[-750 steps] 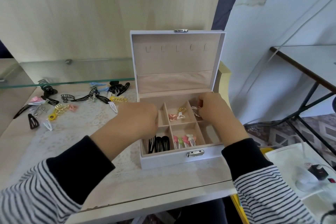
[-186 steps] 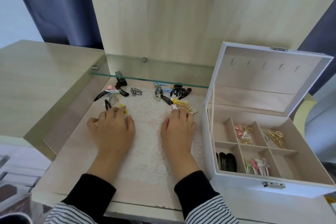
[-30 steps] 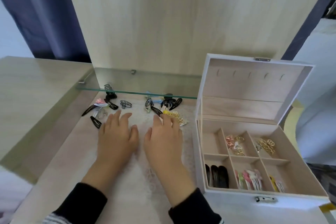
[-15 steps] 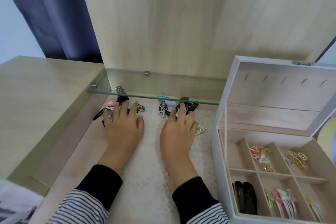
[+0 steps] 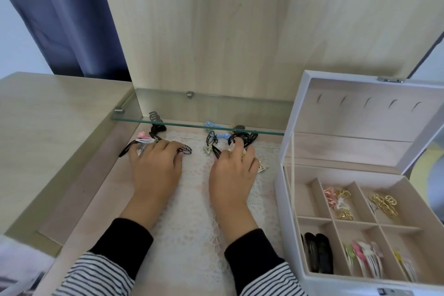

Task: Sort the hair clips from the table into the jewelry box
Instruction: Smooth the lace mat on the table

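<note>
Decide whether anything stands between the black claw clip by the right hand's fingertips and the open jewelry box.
Nothing visible blocks the way from the black claw clip to the jewelry box, whose lid is up. The glass shelf partly overhangs the clip, so the right hand probably has to draw it forward before lifting.

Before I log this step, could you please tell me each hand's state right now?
Left hand: fingers bent over loose clips; grip cannot be told.
Right hand: open, forefinger touching the black claw clip.
</note>
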`<state>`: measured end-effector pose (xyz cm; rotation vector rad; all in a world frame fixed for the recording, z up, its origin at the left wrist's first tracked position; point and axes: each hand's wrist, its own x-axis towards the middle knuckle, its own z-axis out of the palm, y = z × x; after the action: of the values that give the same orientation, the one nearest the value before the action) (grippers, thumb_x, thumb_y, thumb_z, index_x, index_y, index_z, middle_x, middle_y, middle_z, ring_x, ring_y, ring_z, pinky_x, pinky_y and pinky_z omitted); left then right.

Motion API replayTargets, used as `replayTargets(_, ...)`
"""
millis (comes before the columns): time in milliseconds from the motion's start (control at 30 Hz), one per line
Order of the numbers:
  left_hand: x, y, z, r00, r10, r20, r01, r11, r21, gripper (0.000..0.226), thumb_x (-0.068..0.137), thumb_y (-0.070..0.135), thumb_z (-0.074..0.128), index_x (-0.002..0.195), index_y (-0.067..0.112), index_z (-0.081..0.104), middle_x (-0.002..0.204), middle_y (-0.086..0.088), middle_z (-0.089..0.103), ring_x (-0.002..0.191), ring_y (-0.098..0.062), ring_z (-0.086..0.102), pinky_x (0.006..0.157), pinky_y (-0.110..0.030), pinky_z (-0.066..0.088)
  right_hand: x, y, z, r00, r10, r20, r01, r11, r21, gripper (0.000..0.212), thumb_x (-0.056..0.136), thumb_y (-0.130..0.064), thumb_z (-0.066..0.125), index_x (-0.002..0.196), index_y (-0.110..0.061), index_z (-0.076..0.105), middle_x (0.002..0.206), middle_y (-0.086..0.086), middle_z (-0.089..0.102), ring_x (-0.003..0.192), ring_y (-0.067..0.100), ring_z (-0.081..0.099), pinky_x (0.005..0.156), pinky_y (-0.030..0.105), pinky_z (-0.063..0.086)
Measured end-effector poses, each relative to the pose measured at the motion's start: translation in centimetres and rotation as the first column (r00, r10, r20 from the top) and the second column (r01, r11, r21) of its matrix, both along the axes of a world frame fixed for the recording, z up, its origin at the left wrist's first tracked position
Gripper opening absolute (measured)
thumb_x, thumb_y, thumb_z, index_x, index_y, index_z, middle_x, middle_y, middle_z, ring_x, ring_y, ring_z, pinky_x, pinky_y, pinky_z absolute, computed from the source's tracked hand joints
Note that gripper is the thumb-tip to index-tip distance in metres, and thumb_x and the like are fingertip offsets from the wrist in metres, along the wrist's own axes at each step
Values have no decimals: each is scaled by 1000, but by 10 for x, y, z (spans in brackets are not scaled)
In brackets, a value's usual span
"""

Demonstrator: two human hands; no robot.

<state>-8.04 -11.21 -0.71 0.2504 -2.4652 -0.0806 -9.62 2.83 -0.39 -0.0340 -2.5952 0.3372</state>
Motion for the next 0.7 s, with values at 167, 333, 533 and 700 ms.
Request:
replayTargets(167,6,-4,2,998,-57,41,55,997,62,15,82,36,60,86,25,69,93,5,67,90,-23,62,89,-38,27,12,-1,6,1000,16,11,-16,1000,-1,14,60,4,65,59,-10,60,105,12,63,88,32,53,75,39,38)
replayTargets(333,15,-2,9,988,-73,137,56,991,123,8,84,30,69,86,24,65,83,6,70,87,-21,65,88,-37,30,27,4,16,995,28,92,-28,1000,0,18,56,-4,73,60,-12,56,78,8,55,77,28,48,69,37,39)
replayTargets(533,25,7,17,981,-104,163,70,977,201,10,88,34,63,93,25,63,94,6,71,92,-26,64,87,-39,36,44,14,37,973,130,193,-127,992,-26,24,60,-5,76,80,-7,63,74,12,64,74,31,59,63,35,47)
replayTargets(700,32,23,33,981,-156,119,121,958,260,15,91,36,60,98,24,65,102,6,69,92,-25,64,80,-37,42,52,26,59,935,302,185,-299,953,-46,24,87,1,52,110,-6,52,103,12,60,94,28,58,64,31,36)
